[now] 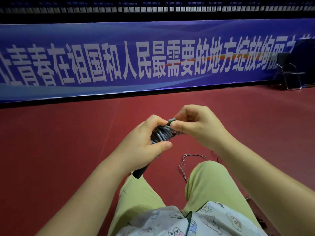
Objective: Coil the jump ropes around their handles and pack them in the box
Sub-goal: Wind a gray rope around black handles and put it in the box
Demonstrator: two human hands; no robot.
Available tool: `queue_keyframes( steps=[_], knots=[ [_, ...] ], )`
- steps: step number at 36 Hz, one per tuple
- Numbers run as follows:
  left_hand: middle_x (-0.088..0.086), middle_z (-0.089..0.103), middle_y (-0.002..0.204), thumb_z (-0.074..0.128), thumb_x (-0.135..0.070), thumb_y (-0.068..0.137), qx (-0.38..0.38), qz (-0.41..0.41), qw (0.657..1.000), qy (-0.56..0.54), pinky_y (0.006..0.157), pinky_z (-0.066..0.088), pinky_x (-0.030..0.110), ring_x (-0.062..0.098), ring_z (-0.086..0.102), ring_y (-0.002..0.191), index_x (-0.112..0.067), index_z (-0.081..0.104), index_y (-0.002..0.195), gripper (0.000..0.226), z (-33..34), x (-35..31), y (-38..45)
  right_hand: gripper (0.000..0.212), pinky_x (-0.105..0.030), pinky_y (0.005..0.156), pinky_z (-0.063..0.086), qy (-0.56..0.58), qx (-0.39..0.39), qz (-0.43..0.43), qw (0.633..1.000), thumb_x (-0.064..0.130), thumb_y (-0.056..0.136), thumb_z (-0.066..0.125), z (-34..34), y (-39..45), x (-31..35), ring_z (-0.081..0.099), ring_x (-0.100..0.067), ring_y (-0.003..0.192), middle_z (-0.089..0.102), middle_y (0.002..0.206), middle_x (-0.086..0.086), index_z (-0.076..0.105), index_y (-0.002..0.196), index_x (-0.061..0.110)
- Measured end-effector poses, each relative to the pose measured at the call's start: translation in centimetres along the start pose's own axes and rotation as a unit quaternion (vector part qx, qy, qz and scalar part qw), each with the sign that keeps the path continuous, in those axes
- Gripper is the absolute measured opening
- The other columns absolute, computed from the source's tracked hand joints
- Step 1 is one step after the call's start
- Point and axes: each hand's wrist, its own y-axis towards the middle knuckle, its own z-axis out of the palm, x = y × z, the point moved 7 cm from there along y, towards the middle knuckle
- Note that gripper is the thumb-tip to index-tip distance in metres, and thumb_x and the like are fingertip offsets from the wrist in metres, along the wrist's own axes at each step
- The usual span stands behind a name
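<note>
Red sports flooring [68, 150] is seen beneath everything, backed by a blue banner [153, 57]. Fingers of the right hand [192, 126] are pinched on the last rope loop [172, 120] atop the grey coil [162, 135]; the coiled handles [141, 171] are gripped in the left hand [144, 143]. Tucking the end is judged the step in hand; next, the box, not in view, must be found. Thin thread [187, 160] lies just below the coil.
</note>
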Motion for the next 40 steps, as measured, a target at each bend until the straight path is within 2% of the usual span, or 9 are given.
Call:
queue_keyframes(
  steps=[7, 12, 19, 22, 25, 27, 31, 35, 40],
  knots=[
    [-0.012, 0.060, 0.094, 0.065, -0.040, 0.073, -0.017, -0.028, 0.998, -0.058, 0.079, 0.054, 0.043, 0.007, 0.062, 0.083, -0.043, 0.048, 0.102, 0.033, -0.3, -0.5, 0.0, 0.025, -0.031, 0.073, 0.055, 0.112, -0.057, -0.028, 0.992, 0.018, 0.072, 0.073, 0.1, -1.4, -1.0, 0.067, -0.014, 0.079, 0.072, 0.087, 0.001, 0.067, 0.092, 0.033],
    [-0.011, 0.059, 0.095, 0.070, -0.031, 0.083, -0.015, -0.015, 0.999, -0.037, 0.079, 0.053, 0.041, 0.008, 0.061, 0.084, -0.035, 0.049, 0.111, 0.035, -0.5, -1.3, 0.1, 0.026, -0.027, 0.069, 0.054, 0.129, -0.082, -0.031, 0.988, 0.006, 0.074, 0.078, -0.6, -1.4, -0.3, 0.067, -0.010, 0.074, 0.073, 0.081, 0.000, 0.070, 0.088, 0.026],
    [-0.027, 0.042, 0.091, 0.068, -0.034, 0.084, -0.009, 0.058, 0.996, 0.073, 0.071, 0.032, 0.001, -0.017, 0.043, 0.087, -0.028, 0.048, 0.116, 0.039, -0.8, -3.3, -0.1, 0.026, -0.038, 0.068, 0.053, 0.089, -0.041, -0.022, 0.995, -0.002, 0.076, 0.076, -2.0, -1.6, 1.4, 0.066, -0.016, 0.068, 0.072, 0.073, -0.004, 0.069, 0.079, 0.023],
    [-0.022, 0.044, 0.093, 0.068, -0.034, 0.084, -0.014, 0.084, 0.990, 0.109, 0.075, 0.030, 0.002, -0.005, 0.042, 0.087, -0.024, 0.050, 0.119, 0.040, -0.9, -4.0, -0.2, 0.024, -0.031, 0.068, 0.056, 0.118, -0.044, -0.019, 0.992, -0.006, 0.075, 0.075, -2.4, -1.8, 1.8, 0.068, -0.012, 0.067, 0.072, 0.071, 0.000, 0.066, 0.075, 0.016],
    [-0.006, 0.053, 0.101, 0.061, -0.044, 0.085, -0.011, 0.117, 0.973, 0.197, 0.074, 0.040, 0.023, 0.014, 0.051, 0.090, -0.023, 0.051, 0.121, 0.043, -0.8, -4.5, -0.2, 0.024, -0.031, 0.064, 0.056, 0.132, -0.031, -0.009, 0.991, -0.008, 0.073, 0.075, -2.1, -1.7, 1.4, 0.067, -0.015, 0.064, 0.070, 0.068, -0.004, 0.061, 0.071, 0.012],
    [0.000, 0.054, 0.102, 0.061, -0.042, 0.086, 0.011, 0.130, 0.959, 0.252, 0.073, 0.042, 0.034, 0.022, 0.054, 0.089, -0.021, 0.051, 0.121, 0.043, -0.6, -4.4, 0.0, 0.031, -0.038, 0.062, 0.051, 0.117, -0.022, -0.011, 0.993, -0.003, 0.071, 0.080, -1.6, -1.5, 0.9, 0.062, -0.022, 0.063, 0.067, 0.069, -0.015, 0.056, 0.066, 0.016],
    [-0.006, 0.053, 0.106, 0.066, -0.039, 0.086, 0.027, 0.114, 0.965, 0.237, 0.073, 0.036, 0.029, 0.016, 0.052, 0.094, -0.026, 0.050, 0.123, 0.042, -0.9, -3.6, 0.1, 0.024, -0.043, 0.062, 0.045, 0.103, -0.025, -0.010, 0.994, 0.018, 0.061, 0.078, -0.6, -1.2, 0.1, 0.056, -0.024, 0.065, 0.064, 0.072, -0.025, 0.058, 0.058, 0.030],
    [-0.005, 0.054, 0.106, 0.067, -0.039, 0.085, 0.021, 0.115, 0.966, 0.230, 0.076, 0.041, 0.032, 0.017, 0.054, 0.094, -0.026, 0.050, 0.123, 0.043, -1.1, -3.3, 0.1, 0.021, -0.047, 0.059, 0.050, 0.080, -0.034, -0.040, 0.995, 0.023, 0.066, 0.077, -0.7, -1.1, 0.0, 0.059, -0.021, 0.063, 0.066, 0.068, -0.009, 0.058, 0.064, 0.031],
    [-0.019, 0.047, 0.100, 0.069, -0.037, 0.083, 0.023, 0.095, 0.985, 0.140, 0.076, 0.039, 0.016, 0.003, 0.049, 0.090, -0.027, 0.051, 0.122, 0.044, -1.4, -3.2, 0.1, 0.021, -0.031, 0.056, 0.044, 0.030, -0.027, -0.099, 0.994, 0.037, 0.071, 0.074, -1.2, -1.3, 0.8, 0.052, -0.006, 0.062, 0.059, 0.070, 0.014, 0.056, 0.079, 0.030]
  ],
)
